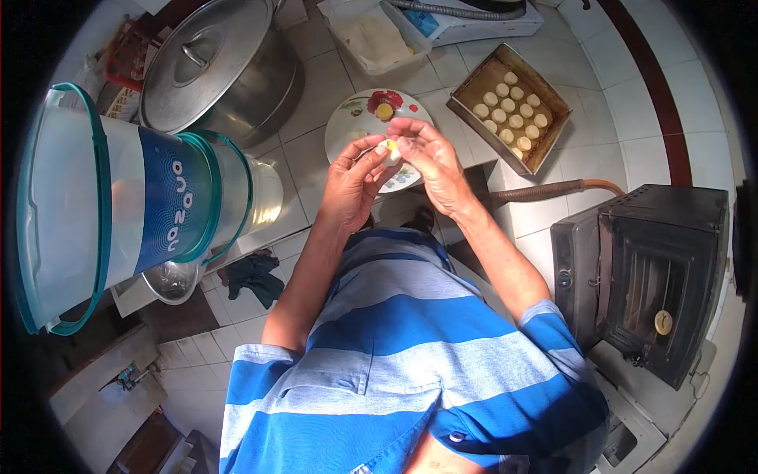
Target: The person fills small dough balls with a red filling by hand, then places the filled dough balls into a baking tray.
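Observation:
My left hand (353, 178) and my right hand (428, 154) meet over a flowered plate (354, 118), and together their fingertips pinch a small pale piece of dough (390, 148). A small yellow ball (384, 111) rests on the plate just beyond my fingers. To the right, a rectangular metal baking tray (472, 77) holds several round pale dough balls (510, 110) in rows.
A large lidded steel pot (217, 67) stands at the far left on the tiled floor. A clear water dispenser with a blue band (118, 201) is close on the left. A small dark oven (647, 276) sits at the right with a hose (553, 189) running to it. A white container (379, 39) lies beyond the plate.

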Available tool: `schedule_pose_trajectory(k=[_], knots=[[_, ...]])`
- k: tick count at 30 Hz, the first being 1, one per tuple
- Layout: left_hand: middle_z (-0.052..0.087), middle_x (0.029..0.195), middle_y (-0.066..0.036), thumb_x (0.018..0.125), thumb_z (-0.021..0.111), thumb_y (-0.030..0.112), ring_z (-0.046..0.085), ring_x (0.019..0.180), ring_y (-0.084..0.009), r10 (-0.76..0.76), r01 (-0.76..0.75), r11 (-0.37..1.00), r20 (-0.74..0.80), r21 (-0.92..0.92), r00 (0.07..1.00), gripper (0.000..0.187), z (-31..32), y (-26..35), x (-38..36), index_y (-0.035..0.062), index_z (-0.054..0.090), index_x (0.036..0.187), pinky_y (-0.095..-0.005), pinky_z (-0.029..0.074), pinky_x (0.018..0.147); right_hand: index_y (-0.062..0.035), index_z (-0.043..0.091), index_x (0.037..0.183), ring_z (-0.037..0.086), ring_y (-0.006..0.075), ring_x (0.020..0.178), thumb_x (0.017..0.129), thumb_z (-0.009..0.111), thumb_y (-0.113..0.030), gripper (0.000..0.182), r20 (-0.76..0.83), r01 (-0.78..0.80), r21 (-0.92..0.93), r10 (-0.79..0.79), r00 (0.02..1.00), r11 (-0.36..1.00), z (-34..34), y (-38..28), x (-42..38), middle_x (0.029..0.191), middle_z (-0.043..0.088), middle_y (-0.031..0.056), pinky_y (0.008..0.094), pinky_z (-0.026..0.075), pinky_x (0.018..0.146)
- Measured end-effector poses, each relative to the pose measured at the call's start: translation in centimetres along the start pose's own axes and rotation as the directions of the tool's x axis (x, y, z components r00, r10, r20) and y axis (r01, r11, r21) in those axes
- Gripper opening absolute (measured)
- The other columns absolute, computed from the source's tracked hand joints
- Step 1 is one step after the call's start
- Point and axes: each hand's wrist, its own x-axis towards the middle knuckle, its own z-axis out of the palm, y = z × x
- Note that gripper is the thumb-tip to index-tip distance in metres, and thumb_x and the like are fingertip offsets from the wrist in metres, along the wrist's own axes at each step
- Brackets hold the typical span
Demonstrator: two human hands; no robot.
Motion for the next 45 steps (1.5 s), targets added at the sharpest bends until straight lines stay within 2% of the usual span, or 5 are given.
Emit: schedule_pose_trajectory(k=[4, 13, 18, 29, 45], knots=[[0.071, 0.118, -0.014, 0.101, 0.066, 0.005, 0.070, 0.110, -0.0205, -0.028, 0.029, 1.000, -0.027, 0.011, 0.999, 0.026, 0.1, 0.2, -0.3, -0.0009, 0.059, 0.125, -0.0377, 0.060, 0.097, -0.0028, 0.060, 0.137, 0.060, 0.0183, 0.122, 0.094, 0.078, -0.022, 0.051, 0.138, 0.317, -0.635, -0.300, 0.944, 0.705, -0.4, -1.3, -0.7, 0.130, 0.066, 0.0096, 0.0368, 0.047, 0.107], [0.069, 0.121, -0.020, 0.100, 0.064, 0.005, 0.070, 0.113, -0.0259, 0.030, -0.026, 0.967, -0.011, 0.252, 0.999, 0.049, 0.8, 0.4, -0.5, -0.0037, 0.043, 0.143, -0.0355, 0.059, 0.094, -0.0085, 0.068, 0.131, 0.064, 0.0300, 0.110, 0.080, 0.083, -0.016, 0.054, 0.326, 0.540, -0.788, -0.542, 0.774, 0.296, -0.4, -0.3, -0.8, 0.116, 0.073, 0.0102, 0.0409, 0.052, 0.098], [0.069, 0.122, -0.018, 0.103, 0.064, 0.012, 0.071, 0.112, -0.0254, -0.136, 0.142, 0.982, 0.055, -0.121, 0.989, 0.043, 0.4, 1.3, -0.4, -0.0054, 0.052, 0.140, -0.0365, 0.061, 0.096, -0.0077, 0.068, 0.131, 0.065, 0.0303, 0.108, 0.080, 0.082, -0.015, 0.053, 0.267, 0.529, -0.773, -0.576, 0.773, 0.350, -0.2, 0.0, -0.7, 0.120, 0.072, 0.0105, 0.0413, 0.051, 0.098], [0.069, 0.121, -0.014, 0.104, 0.063, 0.010, 0.070, 0.111, -0.0210, -0.093, 0.092, 0.996, -0.051, -0.007, 0.994, 0.031, -0.4, 0.5, -0.3, -0.0034, 0.062, 0.132, -0.0329, 0.061, 0.099, -0.0069, 0.067, 0.130, 0.066, 0.0160, 0.095, 0.090, 0.080, -0.022, 0.045, 0.005, 0.291, -0.573, -0.352, 0.936, 0.766, 0.6, -1.6, -0.2, 0.106, 0.069, 0.0073, 0.0316, 0.054, 0.086], [0.070, 0.122, -0.014, 0.103, 0.065, 0.009, 0.070, 0.111, -0.0208, -0.062, 0.065, 0.995, -0.032, 0.079, 0.998, 0.028, -0.2, 0.1, -0.2, -0.0024, 0.064, 0.128, -0.0356, 0.059, 0.102, -0.0035, 0.064, 0.130, 0.067, 0.0107, 0.084, 0.093, 0.076, -0.012, 0.040, -0.015, 0.267, -0.468, -0.310, 0.951, 0.842, 0.3, -0.6, 0.1, 0.091, 0.070, 0.0028, 0.0281, 0.055, 0.080]])
